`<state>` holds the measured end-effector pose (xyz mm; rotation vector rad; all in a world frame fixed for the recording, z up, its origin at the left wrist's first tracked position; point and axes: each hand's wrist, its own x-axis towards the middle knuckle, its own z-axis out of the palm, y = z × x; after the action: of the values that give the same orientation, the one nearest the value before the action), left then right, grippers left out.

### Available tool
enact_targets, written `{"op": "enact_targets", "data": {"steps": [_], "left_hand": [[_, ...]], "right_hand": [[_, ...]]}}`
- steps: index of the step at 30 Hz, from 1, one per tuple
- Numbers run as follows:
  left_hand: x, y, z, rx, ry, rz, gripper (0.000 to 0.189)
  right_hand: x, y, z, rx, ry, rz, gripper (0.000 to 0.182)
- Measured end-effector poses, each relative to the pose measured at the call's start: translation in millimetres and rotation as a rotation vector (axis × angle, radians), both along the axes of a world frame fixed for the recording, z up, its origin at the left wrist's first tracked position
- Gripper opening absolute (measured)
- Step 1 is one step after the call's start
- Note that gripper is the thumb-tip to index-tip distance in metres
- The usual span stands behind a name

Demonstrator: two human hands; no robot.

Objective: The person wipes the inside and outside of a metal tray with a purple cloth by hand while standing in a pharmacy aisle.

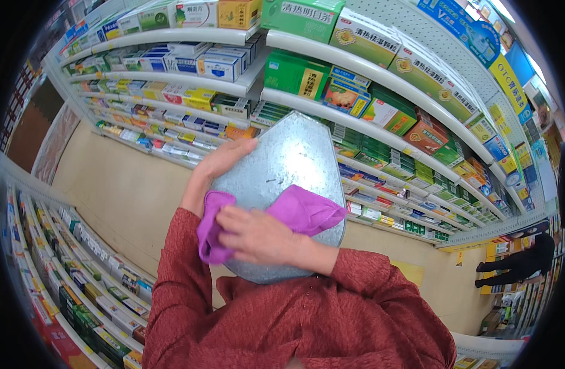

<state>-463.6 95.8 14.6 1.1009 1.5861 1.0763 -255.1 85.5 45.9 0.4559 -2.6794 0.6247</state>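
Note:
A flat grey metal panel (pixel 250 180) with a mottled, shiny surface is tilted up in front of my chest. My left hand (pixel 222 157) grips its left edge, with the fingers hidden behind it. Across the lower part of the panel lies a purple cloth (pixel 305 210), bunched at the left and spread to the right. My right hand (pixel 264 237) presses on the cloth, its fingers curled into the bunched part near the panel's left edge. The panel's lower edge is close to the front of my red shirt (pixel 301 318).
Ahead stand white shelves (pixel 379 64) packed with medicine boxes (pixel 296 76). More loaded shelves (pixel 70 295) curve along the lower left. Tan floor (pixel 121 184) shows between them. A person in dark clothes (pixel 522 258) stands at the far right.

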Motion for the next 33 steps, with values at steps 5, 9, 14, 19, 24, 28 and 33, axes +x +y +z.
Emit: {"op": "enact_targets", "data": {"steps": [5,9,14,19,24,28,33], "left_hand": [[-2.2,-4.4,-16.2,0.046,-0.072,0.001,0.049],[13.1,-13.0,6.2,-0.042,-0.107,0.144,0.059],[32.0,8.1,16.0,-0.107,-0.235,0.202,0.063],[60.9,21.7,24.6,-0.066,-0.312,0.227,0.06],[72.2,29.6,-0.2,-0.079,-0.319,0.179,0.061],[79.2,57.0,-25.4,-0.112,-0.112,0.19,0.06],[123.0,79.0,2.4,-0.106,-0.288,0.167,0.06]], "right_hand": [[7.2,84.0,15.8,-0.014,0.241,-0.53,0.033],[53.4,76.9,1.4,0.023,0.182,-0.728,0.038],[64.6,30.4,14.2,0.078,-0.202,-0.321,0.04],[58.2,87.4,9.8,-0.108,0.225,-0.359,0.037],[119.8,137.5,5.5,-0.328,-0.077,-0.592,0.045],[152.3,142.3,-2.7,-0.51,-0.29,-0.4,0.052],[161.4,171.8,-13.3,-1.361,-0.492,-0.344,0.035]]}}
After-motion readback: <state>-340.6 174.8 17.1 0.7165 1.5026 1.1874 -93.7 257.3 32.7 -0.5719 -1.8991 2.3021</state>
